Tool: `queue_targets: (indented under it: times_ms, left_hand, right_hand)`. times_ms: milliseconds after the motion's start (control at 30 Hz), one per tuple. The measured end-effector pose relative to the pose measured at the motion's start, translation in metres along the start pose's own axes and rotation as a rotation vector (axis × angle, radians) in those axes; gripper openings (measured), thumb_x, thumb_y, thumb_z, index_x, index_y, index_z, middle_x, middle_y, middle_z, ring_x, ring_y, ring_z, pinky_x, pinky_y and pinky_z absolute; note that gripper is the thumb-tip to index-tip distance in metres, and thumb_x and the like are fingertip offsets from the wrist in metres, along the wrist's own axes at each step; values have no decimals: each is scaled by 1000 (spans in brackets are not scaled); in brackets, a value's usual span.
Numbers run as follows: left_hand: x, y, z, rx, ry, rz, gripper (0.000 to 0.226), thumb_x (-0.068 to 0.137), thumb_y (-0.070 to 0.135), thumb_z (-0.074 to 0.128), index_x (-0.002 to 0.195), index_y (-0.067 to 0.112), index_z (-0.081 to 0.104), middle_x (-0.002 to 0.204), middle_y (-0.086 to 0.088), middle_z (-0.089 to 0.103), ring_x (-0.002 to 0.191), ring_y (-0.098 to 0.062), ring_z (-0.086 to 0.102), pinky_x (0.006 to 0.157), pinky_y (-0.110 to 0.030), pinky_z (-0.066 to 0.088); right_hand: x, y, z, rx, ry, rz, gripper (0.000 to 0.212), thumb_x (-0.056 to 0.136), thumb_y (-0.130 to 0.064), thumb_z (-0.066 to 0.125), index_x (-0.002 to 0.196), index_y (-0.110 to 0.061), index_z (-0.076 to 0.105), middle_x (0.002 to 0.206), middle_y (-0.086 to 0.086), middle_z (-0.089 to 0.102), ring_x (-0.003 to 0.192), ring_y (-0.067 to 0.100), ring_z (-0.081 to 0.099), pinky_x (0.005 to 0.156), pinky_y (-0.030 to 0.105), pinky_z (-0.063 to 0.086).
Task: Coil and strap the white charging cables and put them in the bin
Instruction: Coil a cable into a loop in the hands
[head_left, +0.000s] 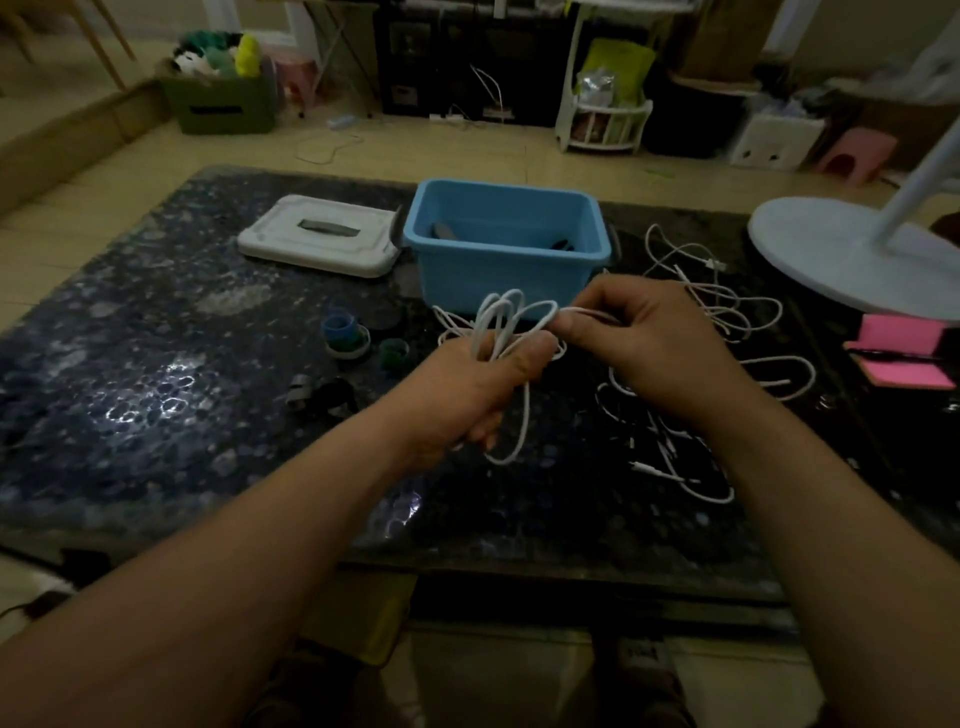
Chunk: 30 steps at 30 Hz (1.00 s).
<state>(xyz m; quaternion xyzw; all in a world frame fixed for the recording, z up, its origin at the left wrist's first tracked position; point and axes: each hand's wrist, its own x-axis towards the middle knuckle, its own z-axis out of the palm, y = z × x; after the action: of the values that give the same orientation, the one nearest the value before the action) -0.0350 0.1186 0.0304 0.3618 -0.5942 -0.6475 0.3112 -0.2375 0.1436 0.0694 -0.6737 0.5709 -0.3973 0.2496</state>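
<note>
Left of the blue bin (498, 278): white lid (317, 236) lying flat on the table (156, 338). Front-left of the bin are small strap rolls (345, 335) in blue and green, with darker straps (322, 395) nearer the person.

Directly in front of the bin, the left hand (478, 395) grips a white cable coil (506, 322). Its fingers (524, 358) are curled tight round the gathered loops; several loops stand above the fist and one hangs below. Just right of the coil, the right hand (649, 343) pinches the free run of the same cable between thumb and fingers (576, 325) — a narrow pinch, nothing else held.

Right of the bin, loose white cables (717, 306) sprawl on the table, uncoiled.

Step in hand, as I read it: coiling, probably the last turns. The next move calls for laying the tail onto the coil, then holding the left grip firm while the right hand reaches front-left of the bin for a strap. Bin contents unclear — dark shapes only.
</note>
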Motion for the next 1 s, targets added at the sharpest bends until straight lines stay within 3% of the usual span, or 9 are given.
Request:
queue_targets:
  times_ms: [233, 367, 467, 533, 633, 733, 833, 900, 1000]
  left_hand:
    - [2, -16, 5, 138, -7, -33, 38, 105, 42, 57, 97, 8, 71, 78, -35, 58, 44, -22, 40, 45, -28, 36]
    - [1, -19, 5, 214, 56, -21, 39, 107, 37, 54, 95, 9, 78, 80, -3, 77, 73, -12, 69, 71, -26, 57]
    - [1, -17, 3, 121, 62, 17, 28, 109, 28, 52, 102, 16, 77, 88, -7, 79, 87, -22, 76, 90, -40, 60]
    - [0, -15, 6, -44, 63, 3, 31, 110, 23, 50, 92, 19, 74, 66, -11, 64, 62, -28, 66, 79, -51, 60]
    - [-1, -10, 10, -86, 96, -7, 31, 111, 27, 49, 89, 12, 65, 55, -1, 36, 45, -16, 36, 53, -32, 47]
    - [1, -6, 13, 7, 173, 89, 23, 108, 25, 57, 89, 18, 66, 59, -5, 55, 53, -16, 53, 57, -33, 47]
    - [2, -5, 15, 128, 134, 218, 10, 101, 15, 68, 105, 23, 71, 90, 11, 79, 91, -1, 72, 83, -16, 53]
    - [5, -10, 13, 153, 94, 215, 31, 95, 20, 77, 123, 18, 66, 110, 9, 78, 109, -5, 71, 97, -25, 55]
    - [8, -20, 11, 215, 145, 143, 62, 81, 45, 85, 133, 22, 59, 120, 5, 75, 115, -12, 70, 104, -43, 56]
  right_hand:
    - [1, 4, 15, -78, 4, -1, 19, 91, -31, 81, 79, -19, 73, 72, -7, 71, 66, 1, 62, 62, 18, 48]
    - [0, 6, 19, -154, 11, 12, 26, 90, -38, 81, 77, -18, 71, 71, -5, 70, 68, 9, 65, 61, 23, 48]
    - [0, 9, 19, -151, 28, 26, 34, 90, -43, 80, 75, -15, 68, 69, -1, 68, 67, 14, 64, 61, 28, 48]
    - [0, 10, 17, -148, 31, 42, 39, 90, -47, 79, 75, -14, 66, 70, 0, 66, 65, 12, 61, 61, 27, 47]
    - [0, 9, 15, -114, 4, 76, 41, 94, -46, 76, 73, -13, 61, 65, -3, 58, 60, 5, 51, 58, 23, 42]
    - [3, 2, 21, 256, -19, 198, 36, 101, -34, 67, 67, -23, 60, 60, -8, 50, 56, 7, 44, 59, 28, 38]
    - [5, -10, 33, 806, -23, 366, 23, 106, -20, 54, 88, -13, 67, 70, -2, 62, 62, 10, 59, 65, 32, 51]
    - [5, -14, 42, 1013, -1, 452, 27, 107, -20, 51, 119, 1, 64, 93, 10, 72, 80, 18, 72, 80, 36, 62]
    - [4, -13, 52, 1194, 86, 574, 27, 108, -19, 50, 118, 1, 64, 99, 15, 73, 85, 22, 74, 78, 35, 66]
